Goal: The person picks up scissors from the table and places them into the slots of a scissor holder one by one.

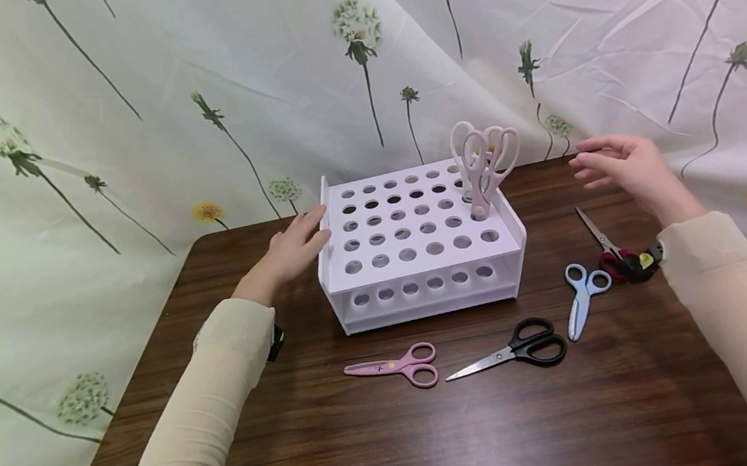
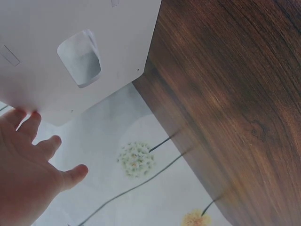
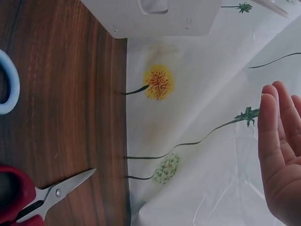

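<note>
A white rack (image 1: 418, 259) with rows of round holes stands on the wooden table. White scissors (image 1: 457, 148) and pink scissors (image 1: 477, 189) stand handles-up in holes at its right end. My left hand (image 1: 295, 246) rests its fingertips on the rack's left side panel (image 2: 117, 52), thumb spread away. To the right of the rack, my right hand (image 1: 629, 171) hovers with fingers loosely extended, holding nothing. Below it lie dark red scissors (image 1: 612, 250), also in the right wrist view. Light blue scissors (image 1: 582, 301), black-handled scissors (image 1: 514, 348) and pink zigzag-style scissors (image 1: 398, 365) lie in front.
A white cloth (image 1: 244, 71) printed with dandelions hangs behind the table and runs along its left side. The dark wooden table (image 1: 480, 444) extends in front of the scissors. Its back edge passes just behind the rack.
</note>
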Motion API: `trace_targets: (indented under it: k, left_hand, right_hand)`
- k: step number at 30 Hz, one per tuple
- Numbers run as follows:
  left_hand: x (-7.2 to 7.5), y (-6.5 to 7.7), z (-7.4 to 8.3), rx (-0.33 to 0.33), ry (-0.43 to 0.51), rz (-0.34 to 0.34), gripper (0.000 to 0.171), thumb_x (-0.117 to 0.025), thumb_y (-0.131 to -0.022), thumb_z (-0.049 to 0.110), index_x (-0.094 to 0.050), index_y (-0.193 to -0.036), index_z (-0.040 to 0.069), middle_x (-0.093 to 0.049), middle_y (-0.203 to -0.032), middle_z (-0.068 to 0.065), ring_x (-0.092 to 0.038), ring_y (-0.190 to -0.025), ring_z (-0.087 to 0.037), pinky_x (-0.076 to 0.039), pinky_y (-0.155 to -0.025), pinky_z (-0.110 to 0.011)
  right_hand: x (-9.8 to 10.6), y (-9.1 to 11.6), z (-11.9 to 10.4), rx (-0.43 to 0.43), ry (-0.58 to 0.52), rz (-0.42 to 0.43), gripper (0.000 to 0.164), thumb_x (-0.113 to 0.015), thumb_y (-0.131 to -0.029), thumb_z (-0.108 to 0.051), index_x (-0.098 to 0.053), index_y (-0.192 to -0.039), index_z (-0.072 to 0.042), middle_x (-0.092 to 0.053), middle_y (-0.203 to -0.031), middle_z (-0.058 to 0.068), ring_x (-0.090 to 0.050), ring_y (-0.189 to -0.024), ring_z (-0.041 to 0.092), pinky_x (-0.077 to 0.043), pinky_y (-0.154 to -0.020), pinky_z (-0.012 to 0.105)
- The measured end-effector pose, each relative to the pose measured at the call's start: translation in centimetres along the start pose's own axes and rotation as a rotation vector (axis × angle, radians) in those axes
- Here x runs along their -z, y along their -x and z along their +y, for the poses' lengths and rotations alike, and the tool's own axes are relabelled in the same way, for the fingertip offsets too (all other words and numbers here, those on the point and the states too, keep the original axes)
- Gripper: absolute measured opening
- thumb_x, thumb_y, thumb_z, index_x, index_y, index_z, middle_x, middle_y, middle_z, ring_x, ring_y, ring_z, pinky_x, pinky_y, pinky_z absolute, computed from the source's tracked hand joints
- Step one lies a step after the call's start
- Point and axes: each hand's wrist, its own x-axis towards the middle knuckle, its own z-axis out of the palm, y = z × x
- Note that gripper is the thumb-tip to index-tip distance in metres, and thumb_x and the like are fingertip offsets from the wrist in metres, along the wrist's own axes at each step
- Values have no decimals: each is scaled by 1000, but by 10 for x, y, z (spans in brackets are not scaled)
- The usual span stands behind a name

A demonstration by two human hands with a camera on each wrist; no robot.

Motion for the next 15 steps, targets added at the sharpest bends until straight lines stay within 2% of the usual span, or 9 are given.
trace_targets:
  k: [4,15]
  left_hand:
    - [0,1,1,1,0,-1,58,-30,-98,42,-16,-149,17,-14,-152,-3,-3,-138,-24,0,-103,-57]
    - [1,2,1,1,-2,0,58,-31,-98,41,-17,-149,17,-14,-152,-3,-4,-138,-25,0,-103,-57]
  right_hand:
    - [4,4,2,-25,-6,5,13,-63,-88,-9,-66,-100,-14,-70,-87,1,-66,-76,14,-53,-62,26]
    - [17,15,13,-75,162,10,15,-61,-90,-14,-61,-103,-20,-68,-88,-9,-65,-77,8,-52,-64,26]
